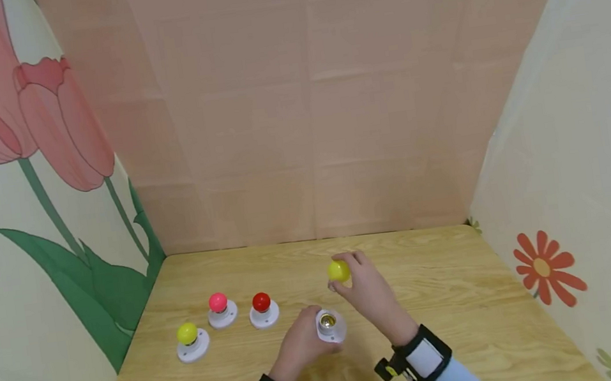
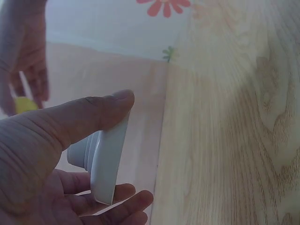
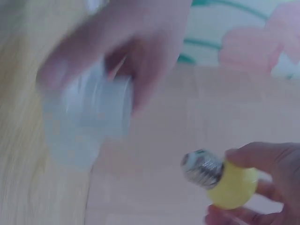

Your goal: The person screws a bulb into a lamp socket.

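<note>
My left hand (image 1: 301,340) grips a round white lamp holder (image 1: 336,334) by its base, above the table. The brass-coloured threaded opening of the holder faces up toward the head camera. In the left wrist view, thumb and fingers pinch opposite edges of the lamp holder's flat base (image 2: 108,161). A little higher and to the right, my right hand (image 1: 373,300) pinches a yellow light bulb (image 1: 338,270) by its globe. In the right wrist view the bulb's silver screw cap (image 3: 204,169) is bare and points toward the lamp holder (image 3: 101,110), with a gap between them.
On the left of the wooden table (image 1: 459,299) stand three white lamp holders with bulbs fitted: one yellow (image 1: 188,333), one pink (image 1: 218,302) and one red (image 1: 261,302). A pinkish-beige backdrop (image 1: 308,119) rises behind the table, with flower-printed sheets at both sides.
</note>
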`<act>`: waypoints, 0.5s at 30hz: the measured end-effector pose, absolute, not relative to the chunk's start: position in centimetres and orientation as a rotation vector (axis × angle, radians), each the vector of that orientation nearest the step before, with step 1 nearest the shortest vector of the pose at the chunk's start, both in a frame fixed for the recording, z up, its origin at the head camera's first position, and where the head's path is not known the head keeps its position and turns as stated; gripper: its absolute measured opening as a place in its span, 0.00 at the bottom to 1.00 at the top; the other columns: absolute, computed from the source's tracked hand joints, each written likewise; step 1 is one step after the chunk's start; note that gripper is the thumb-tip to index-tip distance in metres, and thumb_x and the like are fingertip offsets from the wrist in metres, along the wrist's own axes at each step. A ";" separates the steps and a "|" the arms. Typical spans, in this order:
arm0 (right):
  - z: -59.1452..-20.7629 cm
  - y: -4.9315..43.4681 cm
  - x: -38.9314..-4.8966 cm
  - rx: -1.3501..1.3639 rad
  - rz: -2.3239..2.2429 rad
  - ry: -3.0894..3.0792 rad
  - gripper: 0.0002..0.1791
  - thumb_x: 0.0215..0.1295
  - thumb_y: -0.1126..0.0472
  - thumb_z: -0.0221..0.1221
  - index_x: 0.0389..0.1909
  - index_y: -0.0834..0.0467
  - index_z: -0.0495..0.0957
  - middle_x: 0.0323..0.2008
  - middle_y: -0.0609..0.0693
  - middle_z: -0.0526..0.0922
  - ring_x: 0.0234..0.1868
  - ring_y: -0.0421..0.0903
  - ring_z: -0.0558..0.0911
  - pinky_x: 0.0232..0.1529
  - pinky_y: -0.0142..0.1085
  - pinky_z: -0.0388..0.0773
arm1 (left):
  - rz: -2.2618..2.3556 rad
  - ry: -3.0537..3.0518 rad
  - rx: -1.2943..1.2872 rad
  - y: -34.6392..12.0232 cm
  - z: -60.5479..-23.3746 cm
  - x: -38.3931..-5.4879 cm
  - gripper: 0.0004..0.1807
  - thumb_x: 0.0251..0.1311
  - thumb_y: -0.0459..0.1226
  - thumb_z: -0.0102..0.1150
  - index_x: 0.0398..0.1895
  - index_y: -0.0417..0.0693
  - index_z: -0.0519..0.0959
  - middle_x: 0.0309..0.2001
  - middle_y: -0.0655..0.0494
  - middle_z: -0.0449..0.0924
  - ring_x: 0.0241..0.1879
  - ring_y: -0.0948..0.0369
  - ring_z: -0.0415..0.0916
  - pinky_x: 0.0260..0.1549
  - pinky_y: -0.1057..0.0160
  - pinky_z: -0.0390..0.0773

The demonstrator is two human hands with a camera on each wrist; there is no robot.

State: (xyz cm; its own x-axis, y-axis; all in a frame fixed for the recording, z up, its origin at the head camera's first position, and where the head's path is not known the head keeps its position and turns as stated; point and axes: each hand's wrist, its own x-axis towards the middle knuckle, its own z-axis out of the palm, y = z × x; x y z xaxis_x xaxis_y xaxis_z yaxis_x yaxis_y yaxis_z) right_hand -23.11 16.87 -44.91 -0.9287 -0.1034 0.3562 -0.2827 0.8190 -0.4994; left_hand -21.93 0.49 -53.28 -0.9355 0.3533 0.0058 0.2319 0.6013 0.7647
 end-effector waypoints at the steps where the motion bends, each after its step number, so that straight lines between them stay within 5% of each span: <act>1: -44.7 16.6 -22.6 0.342 0.810 -2.659 0.28 0.56 0.56 0.69 0.58 0.56 0.74 0.50 0.56 0.75 0.45 0.49 0.80 0.44 0.43 0.81 | 1.249 2.667 0.485 0.5 -53.2 -22.0 0.42 0.32 0.46 0.81 0.54 0.42 0.74 0.45 0.53 0.78 0.44 0.57 0.77 0.46 0.51 0.78; 7: -46.6 16.2 -20.6 0.621 0.832 -2.520 0.26 0.55 0.59 0.70 0.56 0.52 0.75 0.52 0.46 0.76 0.53 0.45 0.78 0.52 0.40 0.79 | 1.233 2.672 0.522 0.8 -52.9 -22.4 0.41 0.35 0.42 0.81 0.57 0.46 0.74 0.49 0.52 0.79 0.47 0.55 0.78 0.48 0.49 0.78; 15: -50.0 16.9 -20.3 0.765 0.797 -2.469 0.26 0.54 0.61 0.70 0.55 0.53 0.76 0.54 0.47 0.76 0.56 0.46 0.75 0.53 0.43 0.78 | 1.243 2.698 0.569 0.7 -52.9 -22.4 0.40 0.37 0.42 0.80 0.58 0.49 0.74 0.48 0.56 0.79 0.46 0.59 0.77 0.49 0.52 0.78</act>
State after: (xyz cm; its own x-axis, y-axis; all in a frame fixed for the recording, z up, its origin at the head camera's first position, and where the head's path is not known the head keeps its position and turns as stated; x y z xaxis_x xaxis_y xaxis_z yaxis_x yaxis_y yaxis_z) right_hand -20.28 16.87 -49.96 -0.7539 -0.3673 0.5447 -0.6165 0.6820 -0.3934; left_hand -22.35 0.68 -52.86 -0.9225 0.3827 0.0496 0.2864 0.5928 0.7527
